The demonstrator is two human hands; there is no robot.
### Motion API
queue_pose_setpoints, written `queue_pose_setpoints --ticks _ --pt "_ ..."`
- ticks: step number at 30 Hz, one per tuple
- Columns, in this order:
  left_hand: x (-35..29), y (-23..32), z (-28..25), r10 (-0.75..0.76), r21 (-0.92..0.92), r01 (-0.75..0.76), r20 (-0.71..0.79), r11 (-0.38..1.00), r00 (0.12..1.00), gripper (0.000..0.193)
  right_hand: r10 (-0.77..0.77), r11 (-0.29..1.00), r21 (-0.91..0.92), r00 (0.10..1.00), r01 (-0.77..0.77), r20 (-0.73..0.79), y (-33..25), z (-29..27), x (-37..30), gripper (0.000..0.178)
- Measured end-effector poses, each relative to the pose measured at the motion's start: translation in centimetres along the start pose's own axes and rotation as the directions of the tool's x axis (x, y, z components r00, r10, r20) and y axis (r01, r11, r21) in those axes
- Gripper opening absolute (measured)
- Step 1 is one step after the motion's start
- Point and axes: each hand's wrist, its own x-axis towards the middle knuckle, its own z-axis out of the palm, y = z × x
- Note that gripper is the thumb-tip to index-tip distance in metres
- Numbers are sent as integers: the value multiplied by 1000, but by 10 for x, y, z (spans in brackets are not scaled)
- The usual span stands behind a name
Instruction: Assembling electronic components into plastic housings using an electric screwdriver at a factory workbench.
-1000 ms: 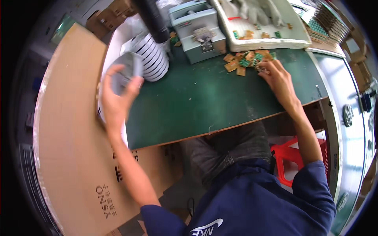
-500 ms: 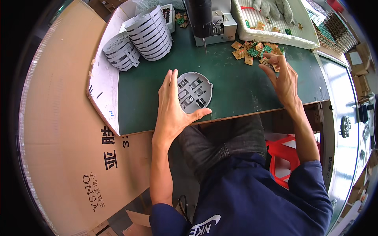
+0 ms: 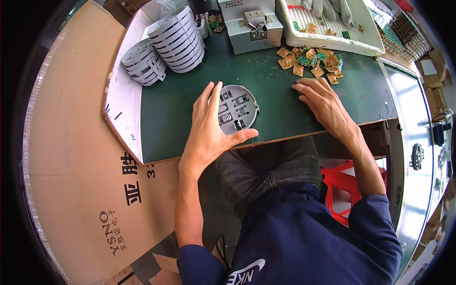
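A round grey plastic housing (image 3: 241,110) lies on the green bench top near its front edge, its compartments and metal parts facing up. My left hand (image 3: 209,126) wraps its left and near sides, fingers along the left rim and thumb at the near edge. To the right, my right hand (image 3: 325,102) is low over the bench, apart from the housing. Its fingers are curled and pinched together; whatever may be between the fingertips is hidden. Just beyond it lies a pile of small tan and green circuit boards (image 3: 317,71).
Two stacks of grey round housings (image 3: 178,42) stand at the back left, beside a white side panel (image 3: 124,95). A grey metal machine (image 3: 251,35) sits at the back middle. Right of it is a white foam tray (image 3: 339,43) with gloves and a few boards.
My right hand has drawn back from the board pile, toward me and left, its fingers closing. The black powered screwdriver has left its place above the bench. The housing has shifted slightly right.
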Motion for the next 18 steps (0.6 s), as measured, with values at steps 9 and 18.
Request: queue_pose_setpoints --ticks 9,18 --pt "-2 -3 19 28 65 -19 -141 998 990 115 158 987 -34 987 -157 14 -1 -13 -10 40" --pt "-11 2 21 155 57 -146 -257 988 954 113 287 945 161 958 -286 15 2 -25 -6 41"
